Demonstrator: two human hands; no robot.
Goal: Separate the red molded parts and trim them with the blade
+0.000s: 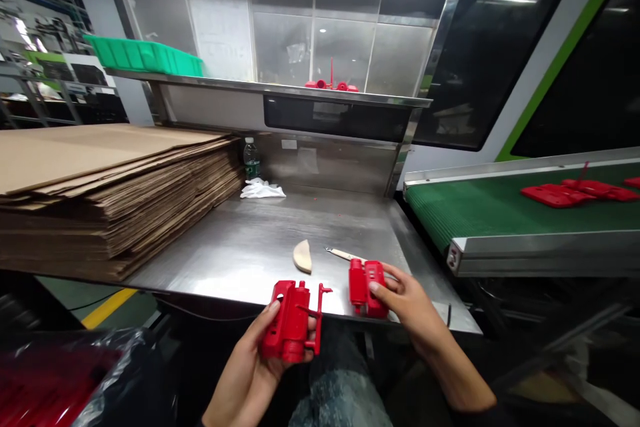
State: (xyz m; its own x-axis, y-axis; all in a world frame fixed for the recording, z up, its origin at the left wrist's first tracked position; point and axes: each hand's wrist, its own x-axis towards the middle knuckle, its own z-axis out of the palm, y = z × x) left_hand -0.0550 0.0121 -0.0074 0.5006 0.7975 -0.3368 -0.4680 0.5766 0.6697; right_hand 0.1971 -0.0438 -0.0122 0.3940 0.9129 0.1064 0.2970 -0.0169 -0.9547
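Note:
My left hand [265,353] is closed around a red plastic part [287,320] that has a thin red sprue [320,313] sticking out on its right side. A second red plastic part [367,287] is gripped between the thumb and fingers of my right hand [407,300]. Both parts are held apart from each other at the front edge of the steel table [225,240]. Just beyond them lies a pale half-round piece [303,257]. A thin tool with a light handle [343,253] rests behind the right part, which partly hides it.
Stacked cardboard sheets [165,187] fill the table's left. A water bottle [251,160] and white gloves [263,189] are at the back. Right, a green conveyor belt [460,207] carries red parts [555,195]. The shelf holds a green bin [145,57]. A lined container [115,380] stands lower left.

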